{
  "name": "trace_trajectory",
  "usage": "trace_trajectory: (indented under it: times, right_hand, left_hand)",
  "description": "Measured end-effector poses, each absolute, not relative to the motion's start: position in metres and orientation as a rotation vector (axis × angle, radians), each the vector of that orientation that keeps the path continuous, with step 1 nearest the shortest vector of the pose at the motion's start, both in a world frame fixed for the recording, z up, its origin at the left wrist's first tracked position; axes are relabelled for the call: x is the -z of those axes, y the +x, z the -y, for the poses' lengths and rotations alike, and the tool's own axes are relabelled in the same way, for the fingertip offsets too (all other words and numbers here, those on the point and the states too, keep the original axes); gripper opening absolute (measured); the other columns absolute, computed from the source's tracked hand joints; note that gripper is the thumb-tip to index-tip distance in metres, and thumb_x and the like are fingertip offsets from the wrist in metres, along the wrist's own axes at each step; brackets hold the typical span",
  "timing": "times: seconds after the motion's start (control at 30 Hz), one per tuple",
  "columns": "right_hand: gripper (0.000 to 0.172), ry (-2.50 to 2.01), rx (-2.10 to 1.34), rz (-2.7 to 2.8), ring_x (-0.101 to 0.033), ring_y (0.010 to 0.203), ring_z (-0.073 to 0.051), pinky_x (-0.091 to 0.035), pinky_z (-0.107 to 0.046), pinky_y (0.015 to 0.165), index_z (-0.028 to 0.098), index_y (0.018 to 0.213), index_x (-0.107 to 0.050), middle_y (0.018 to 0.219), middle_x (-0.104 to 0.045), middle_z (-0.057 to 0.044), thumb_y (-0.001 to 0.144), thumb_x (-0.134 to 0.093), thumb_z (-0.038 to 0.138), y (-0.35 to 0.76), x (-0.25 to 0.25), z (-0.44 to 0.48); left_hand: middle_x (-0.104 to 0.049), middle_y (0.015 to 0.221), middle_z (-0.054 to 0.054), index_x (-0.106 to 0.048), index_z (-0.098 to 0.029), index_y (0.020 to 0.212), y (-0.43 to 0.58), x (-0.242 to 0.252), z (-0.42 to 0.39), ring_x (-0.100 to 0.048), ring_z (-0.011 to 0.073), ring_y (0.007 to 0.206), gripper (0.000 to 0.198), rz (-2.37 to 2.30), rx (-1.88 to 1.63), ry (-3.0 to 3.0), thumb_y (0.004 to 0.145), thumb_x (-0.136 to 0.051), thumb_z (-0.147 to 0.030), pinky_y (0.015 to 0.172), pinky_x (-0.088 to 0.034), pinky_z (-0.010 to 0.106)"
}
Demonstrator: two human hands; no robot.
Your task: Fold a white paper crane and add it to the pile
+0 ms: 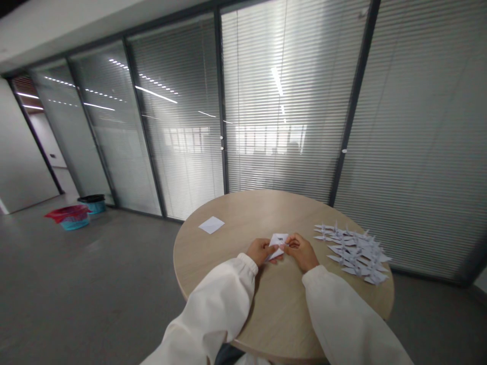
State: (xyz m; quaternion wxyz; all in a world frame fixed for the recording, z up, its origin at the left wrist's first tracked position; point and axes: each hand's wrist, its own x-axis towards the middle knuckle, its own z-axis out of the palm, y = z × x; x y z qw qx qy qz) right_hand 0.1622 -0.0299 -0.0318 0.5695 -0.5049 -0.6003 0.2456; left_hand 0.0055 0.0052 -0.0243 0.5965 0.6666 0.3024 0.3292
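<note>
Folded white paper (278, 244) is being pinched between both hands over the round wooden tabletop (232, 215), its fold still small and unfinished. The left hand (261, 252) is gripping its lower left side, while the right hand (300, 252) is pressing in from the right with curled fingers. Many finished origami cranes (352, 255) are lying heaped to the right, and one flat white paper square (211, 224) is lying to the left.

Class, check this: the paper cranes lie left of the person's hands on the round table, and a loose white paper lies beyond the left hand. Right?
No: the paper cranes lie right of the left hand and right hand, not left, as the head view shows. The round table and white paper beyond the left hand stand as stated.
</note>
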Motion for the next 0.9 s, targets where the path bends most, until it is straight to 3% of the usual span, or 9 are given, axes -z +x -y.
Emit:
trace_trajectory:
  times: [0.23,0.4,0.6,0.9]
  right_hand:
    - [0.057,-1.000,-0.850,1.320,-0.060,0.066,-0.017,-0.048,-0.028,0.060,0.020,0.106,-0.035,0.075,-0.063,-0.003,0.058,-0.064,0.029,0.158,0.025,0.034]
    - [0.049,-1.024,-0.824,1.357,-0.060,0.063,-0.018,-0.048,-0.028,0.058,0.017,0.099,-0.044,0.071,-0.064,-0.003,0.058,-0.065,0.032,0.158,0.022,0.037]
    - [0.044,-1.024,-0.763,1.270,-0.060,0.066,-0.018,-0.047,-0.028,0.060,0.018,0.093,-0.049,0.075,-0.065,-0.004,0.057,-0.065,0.037,0.159,0.022,0.035]
    - [0.043,-1.097,-0.689,1.248,-0.059,0.061,-0.017,-0.046,-0.027,0.056,0.017,0.092,-0.051,0.077,-0.065,-0.005,0.058,-0.065,0.039,0.162,0.021,0.035]
  left_hand:
    - [-0.064,0.072,0.010,-0.059,-0.007,0.089,0.005,0.019,0.001,-0.060,0.0181,0.064,0.052,-0.671,-0.720,1.553,0.058,-0.058,-0.048,0.055,-0.047,0.027]
    - [-0.063,0.072,0.010,-0.058,-0.007,0.089,0.006,0.018,0.004,-0.060,0.0178,0.064,0.049,-0.631,-0.668,1.537,0.058,-0.061,-0.045,0.055,-0.048,0.028]
    - [-0.060,0.068,0.003,-0.057,-0.009,0.078,0.007,0.018,0.002,-0.056,0.0139,0.059,0.045,-0.655,-0.764,1.527,0.041,-0.074,-0.030,0.058,-0.049,0.029]
    - [-0.061,0.060,0.001,-0.056,-0.010,0.070,0.004,0.008,0.000,-0.058,0.0142,0.058,0.042,-0.695,-1.038,1.356,0.040,-0.074,-0.031,0.058,-0.049,0.028]
